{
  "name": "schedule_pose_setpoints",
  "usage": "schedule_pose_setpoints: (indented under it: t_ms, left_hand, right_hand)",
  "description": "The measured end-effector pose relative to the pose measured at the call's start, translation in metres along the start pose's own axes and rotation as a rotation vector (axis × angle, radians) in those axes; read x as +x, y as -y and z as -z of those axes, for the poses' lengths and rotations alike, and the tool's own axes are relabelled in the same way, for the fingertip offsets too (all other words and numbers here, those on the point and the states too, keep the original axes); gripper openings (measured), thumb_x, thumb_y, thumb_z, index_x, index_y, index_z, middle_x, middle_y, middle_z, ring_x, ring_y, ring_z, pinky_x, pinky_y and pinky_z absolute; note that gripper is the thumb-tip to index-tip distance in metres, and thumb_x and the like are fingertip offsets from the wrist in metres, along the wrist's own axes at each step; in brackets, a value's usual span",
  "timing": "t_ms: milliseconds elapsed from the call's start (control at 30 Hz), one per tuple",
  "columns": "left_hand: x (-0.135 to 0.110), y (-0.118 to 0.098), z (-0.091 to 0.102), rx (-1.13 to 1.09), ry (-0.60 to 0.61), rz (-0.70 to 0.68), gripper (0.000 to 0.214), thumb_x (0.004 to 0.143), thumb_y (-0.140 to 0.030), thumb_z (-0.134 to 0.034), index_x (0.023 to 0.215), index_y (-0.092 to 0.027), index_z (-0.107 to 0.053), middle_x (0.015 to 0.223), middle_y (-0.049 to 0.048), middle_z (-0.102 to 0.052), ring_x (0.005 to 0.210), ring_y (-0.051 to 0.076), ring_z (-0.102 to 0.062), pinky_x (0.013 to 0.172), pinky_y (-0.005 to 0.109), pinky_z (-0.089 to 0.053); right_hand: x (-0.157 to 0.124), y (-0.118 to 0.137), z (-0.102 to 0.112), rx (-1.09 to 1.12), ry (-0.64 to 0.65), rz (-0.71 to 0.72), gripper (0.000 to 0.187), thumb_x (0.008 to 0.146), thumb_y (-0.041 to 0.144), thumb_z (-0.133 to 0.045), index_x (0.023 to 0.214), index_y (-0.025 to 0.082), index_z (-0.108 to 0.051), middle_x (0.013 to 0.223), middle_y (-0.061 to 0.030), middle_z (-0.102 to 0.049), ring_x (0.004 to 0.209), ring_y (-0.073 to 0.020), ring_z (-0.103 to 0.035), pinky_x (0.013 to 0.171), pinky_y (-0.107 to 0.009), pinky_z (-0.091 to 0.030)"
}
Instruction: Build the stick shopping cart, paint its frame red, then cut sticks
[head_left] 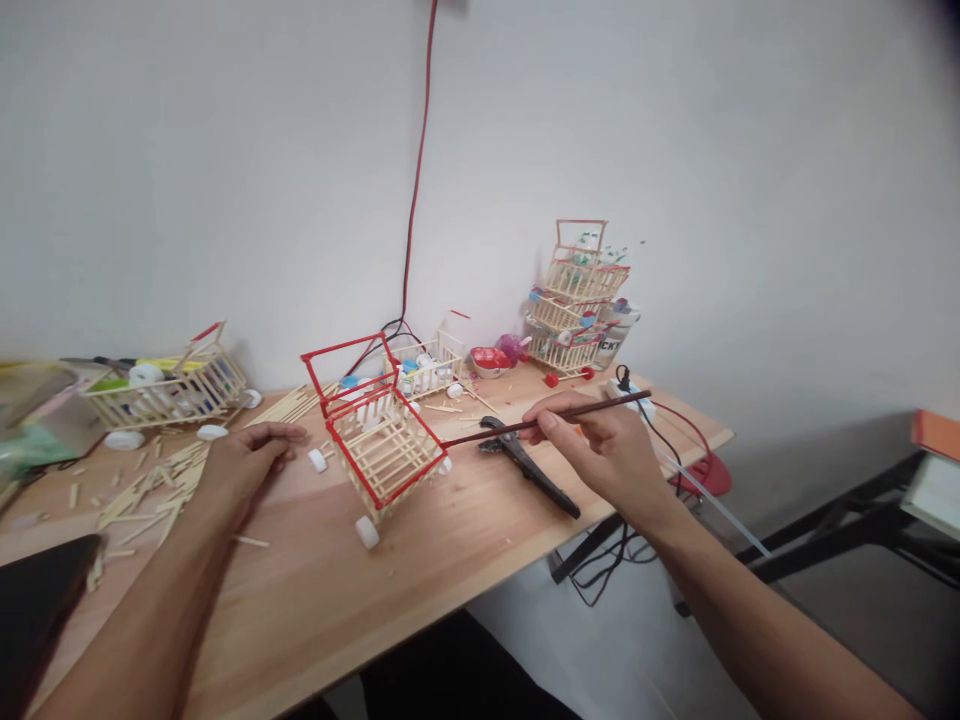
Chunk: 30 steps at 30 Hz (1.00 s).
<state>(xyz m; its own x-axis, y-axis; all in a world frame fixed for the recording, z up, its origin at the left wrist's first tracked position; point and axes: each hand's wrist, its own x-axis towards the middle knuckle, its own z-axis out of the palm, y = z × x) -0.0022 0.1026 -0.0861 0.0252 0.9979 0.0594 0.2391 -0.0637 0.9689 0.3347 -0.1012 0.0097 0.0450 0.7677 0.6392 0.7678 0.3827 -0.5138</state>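
A small shopping cart (386, 460) made of thin wooden sticks stands on the table in front of me, with its rim and handle painted red and white wheels below. My right hand (596, 440) pinches a slim dark paintbrush (495, 432), whose tip meets the cart's right corner at the red rim. To the cart's left, my left hand (251, 455) rests on the table with fingers loosely bent and apart, holding nothing. Black-handled pliers (529, 468) lie under the brush, right of the cart. Behind them sits a small dish of red paint (489, 360).
Loose wooden sticks (161, 490) are scattered at left beside another stick cart (169, 390). A third cart (427, 365) holds small items near the wall. Stacked carts (574, 300) stand at back right. Cables (626, 550) hang past the table's right edge. A dark flat object (45, 610) lies front left.
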Motion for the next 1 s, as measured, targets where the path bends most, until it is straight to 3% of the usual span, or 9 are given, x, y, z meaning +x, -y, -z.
schedule_pose_setpoints:
  t_ms: [300,533,700,1000]
  left_hand:
    - [-0.004,-0.007,-0.002,-0.007,-0.004,0.001,0.038,0.052,-0.035,-0.068,0.083,-0.013,-0.075,0.061,0.0006,-0.066,0.056,0.013,-0.048,0.054,0.025,-0.034]
    - [0.0,0.001,0.0,-0.007,0.004,-0.017,0.038,0.054,-0.034,-0.069,0.085,-0.013,-0.075,0.067,0.0016,-0.068,0.058,0.013,-0.049,0.055,0.024,-0.034]
    - [-0.002,-0.003,0.0,0.019,-0.009,0.002,0.039,0.053,-0.036,-0.067,0.084,-0.013,-0.075,0.064,0.0013,-0.067,0.058,0.014,-0.05,0.055,0.024,-0.035]
    - [0.003,0.006,-0.001,-0.01,-0.012,-0.026,0.034,0.055,-0.034,-0.066,0.082,-0.015,-0.075,0.063,0.0017,-0.067,0.054,0.013,-0.05,0.053,0.024,-0.036]
  right_hand:
    - [0.001,0.001,0.001,-0.049,0.008,0.036,0.019,0.095,0.027,-0.058,0.086,0.022,-0.074,0.081,-0.0004,-0.077,0.076,-0.0152,-0.072,0.071,-0.024,-0.053]
    - [0.0,0.0,0.0,-0.036,0.042,0.055,0.018,0.095,0.025,-0.058,0.086,0.023,-0.074,0.082,0.0003,-0.077,0.077,-0.0149,-0.073,0.073,-0.025,-0.054]
    - [0.003,-0.002,0.0,-0.041,-0.035,0.057,0.017,0.095,0.026,-0.059,0.088,0.022,-0.074,0.083,-0.0015,-0.078,0.079,-0.0168,-0.073,0.073,-0.027,-0.054]
    - [0.036,0.0,-0.033,0.018,-0.05,0.223,0.018,0.095,0.021,-0.057,0.096,0.021,-0.075,0.095,-0.0047,-0.079,0.091,-0.019,-0.074,0.084,-0.031,-0.057]
